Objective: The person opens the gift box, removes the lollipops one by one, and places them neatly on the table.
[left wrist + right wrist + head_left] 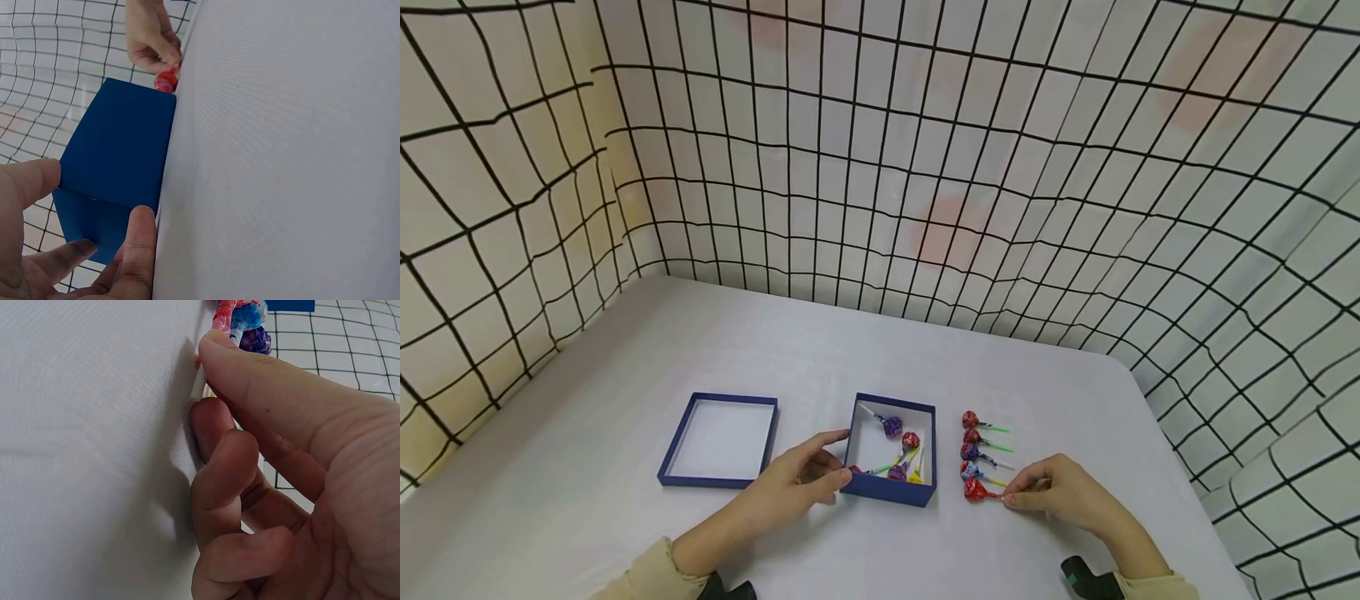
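Note:
My left hand (797,477) rests against the left side of a blue open-topped box (891,489), its thumb by the front corner and fingertips touching the wall. Inside the box lie several wrapped lollipops, among them a purple one (892,427) and a red one (910,440). To the box's right, my right hand (1060,493) pinches the white stick (198,385) of a red lollipop (976,489) between thumb and forefinger. That lollipop is nearest me in a column of several, heads to the left; a blue one (968,471) lies just behind it.
A blue-rimmed box lid (715,482) lies upturned on the white-covered table (820,342), left of the box. White walls with a black grid (880,158) stand around the table's back and sides.

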`<state>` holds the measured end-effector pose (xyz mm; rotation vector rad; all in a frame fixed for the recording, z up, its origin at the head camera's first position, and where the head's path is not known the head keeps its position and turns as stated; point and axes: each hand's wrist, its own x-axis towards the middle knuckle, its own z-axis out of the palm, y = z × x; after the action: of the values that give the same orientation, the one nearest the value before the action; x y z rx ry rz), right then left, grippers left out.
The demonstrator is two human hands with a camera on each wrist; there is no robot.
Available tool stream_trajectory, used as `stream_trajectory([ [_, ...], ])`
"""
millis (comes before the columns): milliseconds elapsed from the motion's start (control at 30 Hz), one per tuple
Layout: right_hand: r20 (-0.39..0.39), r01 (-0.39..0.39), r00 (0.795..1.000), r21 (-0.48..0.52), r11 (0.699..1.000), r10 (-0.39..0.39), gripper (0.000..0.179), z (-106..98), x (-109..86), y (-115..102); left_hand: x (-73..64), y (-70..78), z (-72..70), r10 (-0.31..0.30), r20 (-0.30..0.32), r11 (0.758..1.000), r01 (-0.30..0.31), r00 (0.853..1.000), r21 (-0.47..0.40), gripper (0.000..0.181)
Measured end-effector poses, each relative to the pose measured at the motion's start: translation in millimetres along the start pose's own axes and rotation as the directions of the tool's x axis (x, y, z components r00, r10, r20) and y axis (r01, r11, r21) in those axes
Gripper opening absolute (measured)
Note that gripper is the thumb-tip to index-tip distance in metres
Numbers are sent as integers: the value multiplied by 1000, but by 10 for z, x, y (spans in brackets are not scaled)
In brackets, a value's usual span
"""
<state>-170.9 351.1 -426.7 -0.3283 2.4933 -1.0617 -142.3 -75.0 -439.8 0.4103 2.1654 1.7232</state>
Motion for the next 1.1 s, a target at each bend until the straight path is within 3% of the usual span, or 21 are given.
stream_trajectory([
  [633, -36, -4, 999, -42, 999, 2, 16, -119, -38, -69, 12, -2, 22, 15, -8, 1000, -15, 1000, -4, 67],
  [833, -53, -15, 999, -86, 996, 10, 18, -261, -22, -268, 10, -4, 11, 7, -5, 1000, -7, 1000, 6, 67],
  [1100, -59, 43, 997, -174, 984, -54, 19, -360, 136, -686, 9, -11, 3, 6, -10, 1000, -6, 1000, 8, 66],
])
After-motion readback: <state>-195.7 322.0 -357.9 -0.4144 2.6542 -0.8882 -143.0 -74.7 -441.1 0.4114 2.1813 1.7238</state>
